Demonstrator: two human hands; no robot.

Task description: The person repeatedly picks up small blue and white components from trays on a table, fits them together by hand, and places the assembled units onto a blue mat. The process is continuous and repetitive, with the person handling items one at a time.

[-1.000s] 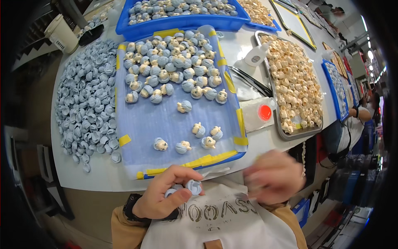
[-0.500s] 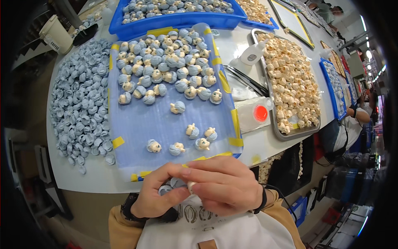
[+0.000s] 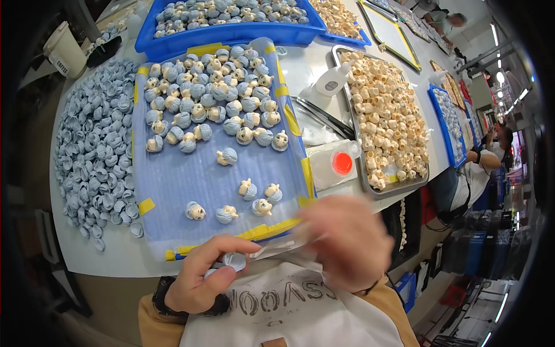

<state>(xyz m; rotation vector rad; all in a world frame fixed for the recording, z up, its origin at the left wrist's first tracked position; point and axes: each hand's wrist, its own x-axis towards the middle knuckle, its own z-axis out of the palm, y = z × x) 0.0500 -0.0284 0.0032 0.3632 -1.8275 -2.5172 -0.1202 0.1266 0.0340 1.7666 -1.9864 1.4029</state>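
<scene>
My left hand (image 3: 195,282), near the front edge of the table, is closed around small pale-blue hair shells; one hollow shell (image 3: 236,262) shows its cupped inside between thumb and forefinger. To the right, apart from it, my right hand (image 3: 354,243) is smeared by motion, so its fingers and anything in them cannot be made out. Beyond both hands lies a tray lined with blue sheet (image 3: 173,182) and edged with yellow tape. Several small doll heads (image 3: 196,210) with blue hair stand near its front, and many more doll heads (image 3: 217,89) crowd its far part.
A heap of loose blue hair shells (image 3: 95,156) covers the table's left side. On the right, a metal tray (image 3: 366,184) holds cream-coloured hollow head pieces. Between lie black tweezers (image 3: 324,115), a white squeeze bottle (image 3: 332,81) and a red-topped round container (image 3: 342,163). Behind stands a blue bin (image 3: 231,36).
My hands have parted: the right has swung away to the right, while the left keeps the blue shells. The cream piece seen between the fingers no longer shows. The whole view has shifted slightly.
</scene>
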